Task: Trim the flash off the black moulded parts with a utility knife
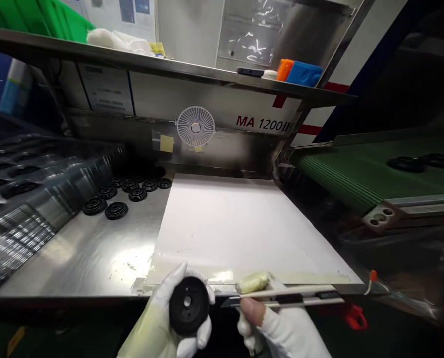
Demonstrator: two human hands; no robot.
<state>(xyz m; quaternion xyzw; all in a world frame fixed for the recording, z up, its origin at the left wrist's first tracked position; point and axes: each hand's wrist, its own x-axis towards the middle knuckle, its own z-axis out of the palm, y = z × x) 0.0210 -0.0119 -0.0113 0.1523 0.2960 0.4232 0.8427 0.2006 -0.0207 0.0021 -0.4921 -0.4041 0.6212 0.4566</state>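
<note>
Both my hands wear white gloves. My left hand (pixel 177 318) grips a round black rubber part (pixel 188 306) with a central hole, holding it up near the front edge of the steel table. My right hand (pixel 277 333) holds a long utility knife (pixel 285 299), its blade pointing left towards the black part and apart from it. A pale yellow wad (pixel 252 283) sits on top of the knife by my right fingers. Just beyond my hands lies a white sheet (pixel 222 223) on the stainless steel table (pixel 87 253). Several similar black parts (pixel 130 194) stand at the table's far left.
Stacked clear trays of black parts (pixel 28 209) rise at the left. A green conveyor belt (pixel 356 174) carrying black parts (pixel 406 164) runs at the right. A steel shelf (pixel 151 62) with a blue container (pixel 304 73) spans overhead, and a small white fan (pixel 195 127) stands behind the table.
</note>
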